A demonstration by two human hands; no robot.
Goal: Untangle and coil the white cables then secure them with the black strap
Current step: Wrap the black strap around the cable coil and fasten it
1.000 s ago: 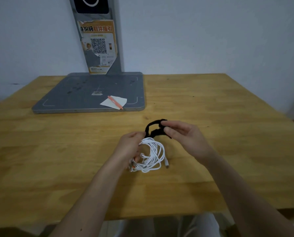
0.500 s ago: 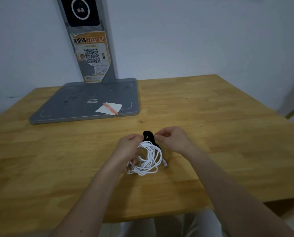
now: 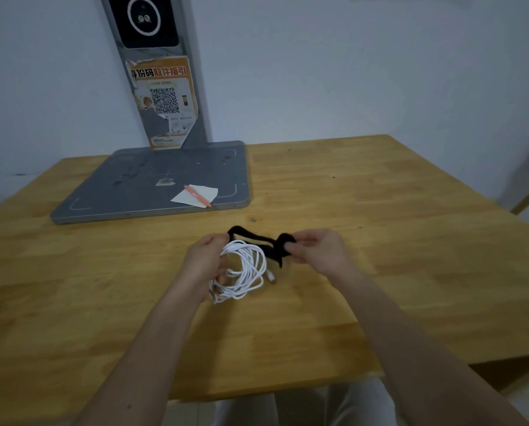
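Observation:
The white cables [image 3: 247,269] form a loose coil just above the wooden table [image 3: 380,256], near its middle. My left hand [image 3: 203,261] grips the coil's left side, fingers curled round the strands. The black strap [image 3: 257,238] runs from the top of the coil out to the right. My right hand [image 3: 317,252] pinches the strap's right end, holding it stretched away from the coil. A cable plug [image 3: 271,276] sticks out at the coil's right side.
A grey stand base [image 3: 128,186] lies at the back left with an upright post [image 3: 161,72] carrying a QR poster. On the base sit a white paper slip [image 3: 201,192] and an orange pen [image 3: 197,195]. The table's front edge is near my lap.
My right hand has pulled the strap's end out to the right, stretching the strap from a bunched loop at the coil's top. The left hand keeps its hold on the coil.

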